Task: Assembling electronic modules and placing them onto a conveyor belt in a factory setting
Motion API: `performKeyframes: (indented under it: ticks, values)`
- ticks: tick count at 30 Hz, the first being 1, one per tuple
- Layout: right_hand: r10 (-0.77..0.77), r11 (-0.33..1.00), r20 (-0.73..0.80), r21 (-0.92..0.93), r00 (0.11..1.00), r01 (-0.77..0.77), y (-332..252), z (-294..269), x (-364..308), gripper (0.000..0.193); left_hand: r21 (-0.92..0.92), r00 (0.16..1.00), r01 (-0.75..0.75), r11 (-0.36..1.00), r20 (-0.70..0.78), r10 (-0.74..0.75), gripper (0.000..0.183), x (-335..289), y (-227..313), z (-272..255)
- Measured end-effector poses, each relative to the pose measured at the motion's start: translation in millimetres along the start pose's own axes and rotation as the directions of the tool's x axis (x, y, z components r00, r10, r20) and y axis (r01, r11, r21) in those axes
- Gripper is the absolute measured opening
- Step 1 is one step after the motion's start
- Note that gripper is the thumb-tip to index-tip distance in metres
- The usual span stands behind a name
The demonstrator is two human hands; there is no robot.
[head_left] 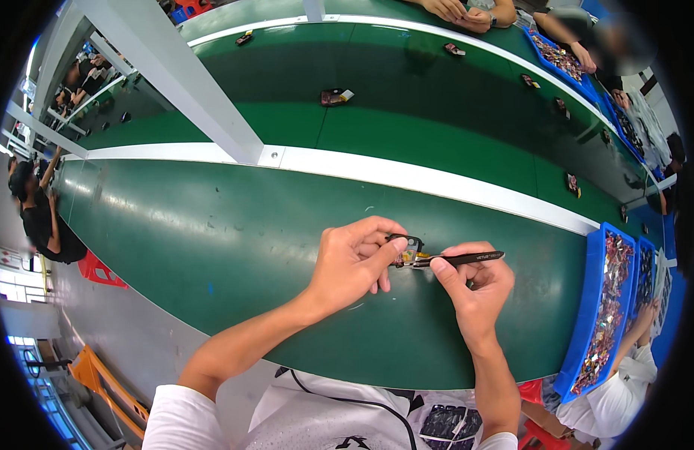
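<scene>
My left hand (362, 255) is closed on a small black plastic housing (415, 243) with a pale, yellowish inside, held just above the green table (257, 247). Between the thumb and fingers of my right hand (478, 289) lies a pair of black tweezers (471, 259). Their tips point left and reach into the lower edge of the housing, beside my left thumb. What the tips touch there is too small to make out.
At my right stands a long blue bin (587, 322) full of small colourful parts. Beyond a white rail (407, 185), a green conveyor belt (407, 142) carries several small dark assemblies. A white post (182, 75) rises at the left. Other people work around the line.
</scene>
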State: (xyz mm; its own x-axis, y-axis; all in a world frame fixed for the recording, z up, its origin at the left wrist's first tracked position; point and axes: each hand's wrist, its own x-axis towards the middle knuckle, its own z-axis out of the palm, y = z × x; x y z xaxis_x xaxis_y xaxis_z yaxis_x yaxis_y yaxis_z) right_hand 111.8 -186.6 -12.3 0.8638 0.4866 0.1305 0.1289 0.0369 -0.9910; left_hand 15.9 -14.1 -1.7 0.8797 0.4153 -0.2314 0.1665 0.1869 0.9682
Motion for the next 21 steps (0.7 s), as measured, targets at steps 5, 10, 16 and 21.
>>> performKeyframes:
  ticks: [5, 10, 16, 21]
  values:
    - [0.018, 1.000, -0.001, -0.021, 1.000, -0.018, -2.3, 0.2, -0.4, 0.014, -0.023, 1.000, -0.019, 1.000, -0.001, 0.019, 0.018, -1.7, -1.5, 1.9]
    - [-0.006, 0.998, -0.010, -0.066, 1.000, 0.005, -1.7, 1.0, -1.6, 0.014, -0.002, 0.999, -0.046, 0.999, 0.018, 0.046, 0.019, -3.3, -2.8, 2.7]
    - [0.104, 0.991, 0.000, 0.085, 0.995, -0.104, -1.2, 1.5, 0.5, 0.014, -0.040, 0.996, -0.093, 0.995, 0.002, 0.093, 0.019, -5.1, -6.3, 6.5]
    - [0.171, 0.978, 0.015, 0.121, 0.985, -0.172, -4.2, 1.1, 0.9, 0.012, -0.056, 0.995, -0.094, 0.994, 0.031, 0.096, 0.021, -4.7, -8.7, 5.7]
